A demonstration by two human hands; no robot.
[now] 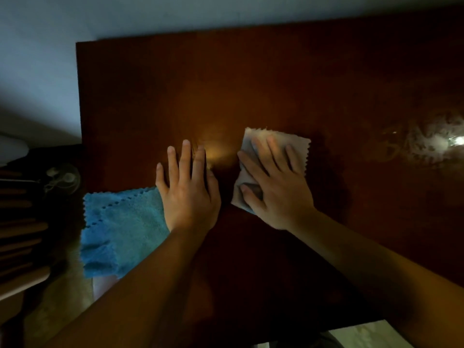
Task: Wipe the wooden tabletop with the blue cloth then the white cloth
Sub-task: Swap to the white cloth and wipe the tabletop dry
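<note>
You are pressing your right hand [276, 182] flat, fingers spread, on the white cloth [300, 149], while your left hand [187, 187] is resting flat on the tabletop [251, 84], the blue cloth [120, 227] lying just left of it

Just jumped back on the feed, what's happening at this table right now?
A person is wiping a dark wooden tabletop. Their right hand presses flat on a white zigzag-edged cloth near the table's middle. The left hand rests flat on the bare wood beside it, holding nothing. A blue zigzag-edged microfibre cloth lies set aside at the table's left edge, partly hanging over it. A shiny patch shows at the far right, reflecting light.
</note>
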